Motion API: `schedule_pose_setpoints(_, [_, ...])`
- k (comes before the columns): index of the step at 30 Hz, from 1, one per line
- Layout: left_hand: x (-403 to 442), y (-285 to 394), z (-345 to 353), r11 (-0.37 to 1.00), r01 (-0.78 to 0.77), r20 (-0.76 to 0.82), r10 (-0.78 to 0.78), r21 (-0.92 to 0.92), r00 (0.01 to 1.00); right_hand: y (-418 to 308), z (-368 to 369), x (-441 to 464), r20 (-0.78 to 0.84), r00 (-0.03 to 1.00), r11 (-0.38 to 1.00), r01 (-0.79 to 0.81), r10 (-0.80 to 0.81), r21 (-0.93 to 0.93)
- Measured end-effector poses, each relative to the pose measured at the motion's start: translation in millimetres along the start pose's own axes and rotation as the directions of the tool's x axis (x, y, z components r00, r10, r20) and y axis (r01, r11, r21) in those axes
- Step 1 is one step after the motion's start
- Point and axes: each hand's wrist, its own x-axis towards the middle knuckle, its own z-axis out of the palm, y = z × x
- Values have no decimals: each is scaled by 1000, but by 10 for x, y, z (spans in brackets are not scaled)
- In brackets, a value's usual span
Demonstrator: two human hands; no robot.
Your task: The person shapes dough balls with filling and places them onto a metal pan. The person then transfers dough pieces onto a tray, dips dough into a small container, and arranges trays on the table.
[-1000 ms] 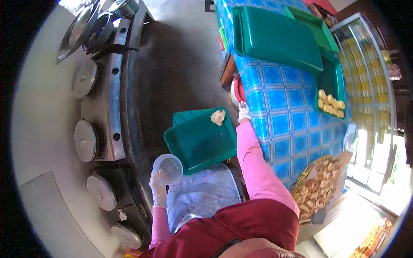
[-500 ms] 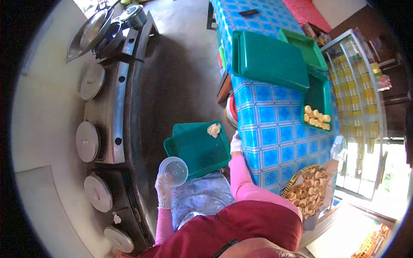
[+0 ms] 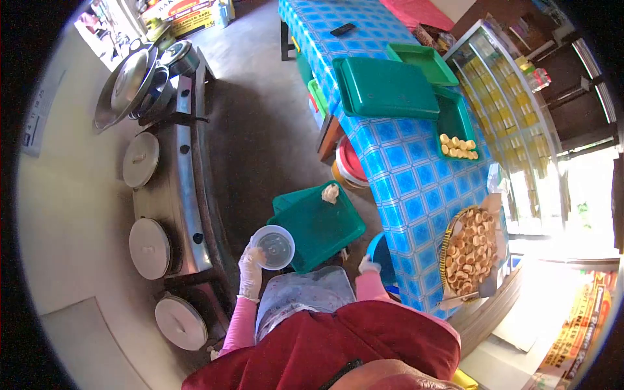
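Note:
My left hand [image 3: 249, 268], in a whitish glove, grips a clear plastic tub [image 3: 281, 247] by its left side. The tub is held over the near-left part of a green tray [image 3: 325, 227], and I make out nothing in it. My right hand [image 3: 368, 265], gloved too, is closed at the rim of a blue tub [image 3: 383, 255] that sticks out from under the table edge. Its fingertips are partly hidden. A crumpled pale cloth or bag [image 3: 330, 193] lies on the green tray's far end.
On the blue checked table [image 3: 416, 221] stand a basket of small round baked pieces [image 3: 473, 253] and green trays [image 3: 390, 88], one holding pale pieces [image 3: 458, 146]. A red-lidded bucket [image 3: 351, 162] stands beneath the table. The stove [image 3: 185, 175] with lidded pots runs along the left.
My right hand has come back from the table's side toward my body, and the blue tub now shows beside it. The view has shifted; my left hand still holds the clear tub.

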Motion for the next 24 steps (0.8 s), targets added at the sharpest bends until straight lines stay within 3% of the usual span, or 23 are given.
schedule_pose_setpoints(3, [3, 228, -99, 993, 4, 33, -8, 120, 999, 763, 968, -105, 29, 992, 947, -105, 120, -305])
schedule_pose_setpoints(7, [-77, 438, -161, 986, 39, 75, -52, 159, 996, 893, 797, -634, 187, 974, 980, -94, 127, -177])
schedule_pose_setpoints(11, [-274, 606, -181, 984, -42, 17, 40, 172, 999, 925, 507, -777, 233, 971, 996, -29, 47, -82])
schedule_pose_setpoints(19, [260, 546, -237, 955, 96, 137, -139, 282, 981, 749, -212, -1138, 254, 955, 987, 160, -154, -4])
schedule_pose_setpoints(24, [730, 887, 23, 907, 205, 298, -323, 367, 898, 568, -653, -1652, 283, 933, 971, 236, -220, -23])
